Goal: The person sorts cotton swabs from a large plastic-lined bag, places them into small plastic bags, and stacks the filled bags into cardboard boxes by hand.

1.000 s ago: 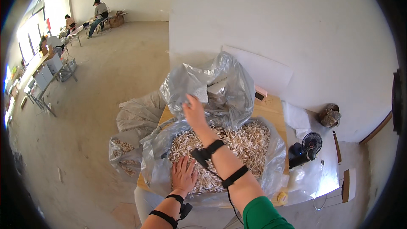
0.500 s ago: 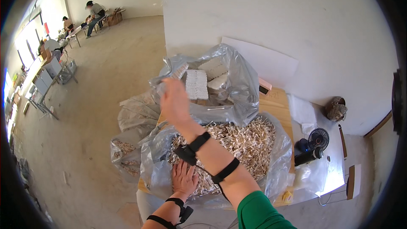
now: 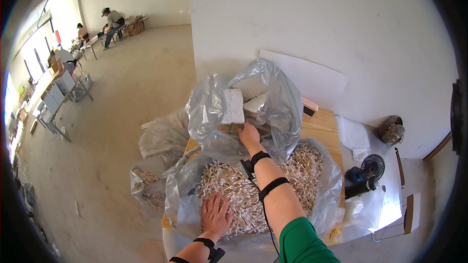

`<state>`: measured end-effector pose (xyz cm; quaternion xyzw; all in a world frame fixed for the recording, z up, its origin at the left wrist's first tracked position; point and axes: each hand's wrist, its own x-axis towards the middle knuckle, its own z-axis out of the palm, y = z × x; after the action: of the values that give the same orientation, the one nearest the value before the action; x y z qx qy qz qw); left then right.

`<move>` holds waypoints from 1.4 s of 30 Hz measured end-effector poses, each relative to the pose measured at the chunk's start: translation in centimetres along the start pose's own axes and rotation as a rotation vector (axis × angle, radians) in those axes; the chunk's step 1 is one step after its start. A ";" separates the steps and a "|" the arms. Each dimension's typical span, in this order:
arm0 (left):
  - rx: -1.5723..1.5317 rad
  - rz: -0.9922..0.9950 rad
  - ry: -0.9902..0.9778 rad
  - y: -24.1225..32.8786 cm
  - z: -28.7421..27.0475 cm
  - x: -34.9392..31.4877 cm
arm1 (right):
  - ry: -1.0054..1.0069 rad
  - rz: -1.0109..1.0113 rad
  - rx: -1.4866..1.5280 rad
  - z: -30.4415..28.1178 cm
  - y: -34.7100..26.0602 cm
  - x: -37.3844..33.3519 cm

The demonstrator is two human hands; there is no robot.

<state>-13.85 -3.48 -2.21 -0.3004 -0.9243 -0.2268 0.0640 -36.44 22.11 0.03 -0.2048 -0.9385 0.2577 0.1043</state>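
Note:
Loose cotton swabs [image 3: 234, 178] fill a wide clear plastic bag [image 3: 325, 192] on the wooden table. My left hand [image 3: 217, 216] lies on the swabs at the near left, fingers spread and holding nothing. Behind it stands a second clear plastic bag [image 3: 285, 122] with its mouth wide. White packed bundles of swabs [image 3: 234, 106] sit inside it, stacked and tilted against each other. My right hand [image 3: 249, 135] reaches into the near side of this bag, just beside the front bundle. Its fingers are curled, and whatever they hold is hidden.
More swabs lie in a bag [image 3: 146, 182] at the table's left. On the right, a side table holds a small black fan [image 3: 373, 166] and a dark bottle [image 3: 360, 188]. A pink-edged device [image 3: 310, 108] stands by the wall. Several people [image 3: 114, 22] work far left.
My right hand has left the rear bag's left rim and moved right and nearer, into the bag. That left side now spreads outward. My left hand stays on the swabs.

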 end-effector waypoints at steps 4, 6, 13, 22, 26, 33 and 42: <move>-0.005 0.004 -0.017 0.3 -0.2 0.2 | 0.100 -0.049 0.047 -0.2 0.3 0.5; -0.014 0.007 -0.020 0.4 0.1 0.2 | 0.222 -0.112 0.143 -0.9 -0.2 1.0; 0.053 0.017 0.035 -0.4 -0.2 -0.5 | 0.589 -0.300 0.534 -8.7 -7.0 -1.8; 0.057 0.056 -0.001 0.2 1.2 0.2 | 0.733 -0.286 0.564 -21.4 -1.2 -18.7; 0.111 0.059 0.091 -0.8 1.2 -0.3 | 0.748 -0.126 0.557 -24.7 2.3 -26.9; 0.115 0.058 0.057 0.7 1.1 -0.2 | 0.826 0.191 0.861 -26.2 13.8 -33.8; 0.142 0.043 0.085 -0.2 1.1 -0.2 | 1.273 0.105 1.062 -28.4 21.9 -22.3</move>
<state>-13.80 -3.21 -3.32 -0.3047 -0.9279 -0.1716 0.1292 -0.68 42.02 10.50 -0.2784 -0.4425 0.5058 0.6862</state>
